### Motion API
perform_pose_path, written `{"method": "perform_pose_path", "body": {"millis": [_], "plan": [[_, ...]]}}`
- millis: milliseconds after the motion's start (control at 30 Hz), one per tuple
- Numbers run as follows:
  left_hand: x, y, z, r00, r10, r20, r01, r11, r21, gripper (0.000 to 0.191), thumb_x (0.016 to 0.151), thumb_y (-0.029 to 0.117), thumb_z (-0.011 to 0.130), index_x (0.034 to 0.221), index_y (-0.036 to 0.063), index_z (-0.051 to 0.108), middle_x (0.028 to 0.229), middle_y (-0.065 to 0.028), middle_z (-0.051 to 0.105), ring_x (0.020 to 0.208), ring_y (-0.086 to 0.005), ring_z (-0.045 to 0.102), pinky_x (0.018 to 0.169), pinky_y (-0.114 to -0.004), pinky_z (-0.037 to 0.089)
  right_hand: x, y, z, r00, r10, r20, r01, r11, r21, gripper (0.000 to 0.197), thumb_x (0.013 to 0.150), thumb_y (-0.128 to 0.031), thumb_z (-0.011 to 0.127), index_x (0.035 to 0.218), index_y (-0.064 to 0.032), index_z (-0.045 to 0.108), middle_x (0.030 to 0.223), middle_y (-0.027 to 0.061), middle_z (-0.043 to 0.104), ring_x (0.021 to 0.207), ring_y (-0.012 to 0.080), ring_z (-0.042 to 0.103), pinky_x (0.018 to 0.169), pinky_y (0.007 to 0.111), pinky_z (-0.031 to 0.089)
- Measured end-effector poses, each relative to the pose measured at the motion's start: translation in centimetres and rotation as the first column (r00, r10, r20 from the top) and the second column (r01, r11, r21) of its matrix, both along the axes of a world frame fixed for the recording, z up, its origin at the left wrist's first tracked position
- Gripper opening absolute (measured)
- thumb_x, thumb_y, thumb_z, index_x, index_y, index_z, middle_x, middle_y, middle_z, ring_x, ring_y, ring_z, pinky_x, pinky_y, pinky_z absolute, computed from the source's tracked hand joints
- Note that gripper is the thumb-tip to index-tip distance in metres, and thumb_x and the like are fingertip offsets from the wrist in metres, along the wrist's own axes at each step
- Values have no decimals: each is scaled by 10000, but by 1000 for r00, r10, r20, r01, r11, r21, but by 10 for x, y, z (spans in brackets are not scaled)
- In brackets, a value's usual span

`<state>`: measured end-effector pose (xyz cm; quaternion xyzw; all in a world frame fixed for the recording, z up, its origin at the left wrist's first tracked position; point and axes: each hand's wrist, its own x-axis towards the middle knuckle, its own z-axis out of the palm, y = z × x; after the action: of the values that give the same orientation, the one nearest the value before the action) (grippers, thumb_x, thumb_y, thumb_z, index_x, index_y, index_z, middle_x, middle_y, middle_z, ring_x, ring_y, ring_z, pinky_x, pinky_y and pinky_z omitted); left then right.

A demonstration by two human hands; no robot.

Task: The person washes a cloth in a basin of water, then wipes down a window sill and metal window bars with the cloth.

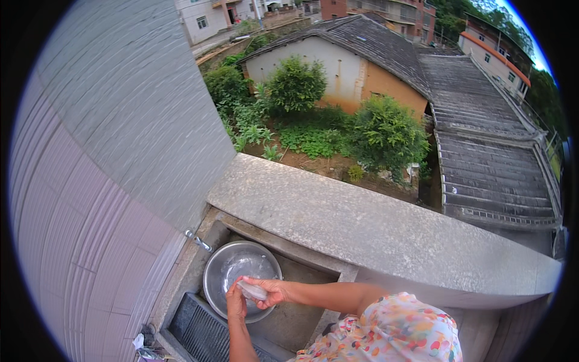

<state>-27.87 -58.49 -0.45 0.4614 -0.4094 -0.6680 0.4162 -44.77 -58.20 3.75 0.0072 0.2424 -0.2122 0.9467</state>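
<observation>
Both hands are above a round metal basin [216, 289] set in a stone sink [301, 312]. Between them is a pale, whitish, soft-looking item [253, 290]; its exact kind is too unclear to tell. The fingers of my left hand [235, 299] hold its left end. From the other side, my right hand [272, 290] wraps around it, palm partly hidden. Some water or wet shine shows on the basin's bottom. A metal tap [199, 240] sticks out from the wall, just beyond the basin's upper left rim.
A ribbed dark stone washboard [199, 323] slopes at the sink's near left. Tiled wall [108, 253] bounds the left side. A broad stone ledge [344, 221] runs behind the sink, with a garden [312, 140] below it. Small items [147, 346] sit by the sink's lower left corner.
</observation>
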Motion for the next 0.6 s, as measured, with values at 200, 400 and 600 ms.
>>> {"method": "perform_pose_path", "body": {"millis": [200,400,600], "plan": [[-63,28,-23,623,352,-698,-231,936,266,627,735,626,410,1187,191,423,1139,-35,487,1045,-249,464,901,-480,347,-7,9,3,891,-207,403,139,972,190,333,757,-291,583,1015,-88,525,967,93,529,779,221,505,503,260,427],[-95,34,66,574,-9,-819,-166,978,-127,611,717,641,417,1157,218,443,1099,-31,475,995,-296,475,855,-560,352,-3,44,24,743,-502,443,417,864,281,337,814,-274,535,1085,-79,483,1109,146,465,960,350,489,700,383,517],[-51,21,72,883,-14,-469,-57,989,-135,383,707,453,621,801,95,523,742,-51,494,740,-224,526,659,-414,460,-10,38,15,950,-206,234,177,975,138,439,721,-333,656,1030,-66,495,954,113,540,713,186,562,470,217,485]]}}
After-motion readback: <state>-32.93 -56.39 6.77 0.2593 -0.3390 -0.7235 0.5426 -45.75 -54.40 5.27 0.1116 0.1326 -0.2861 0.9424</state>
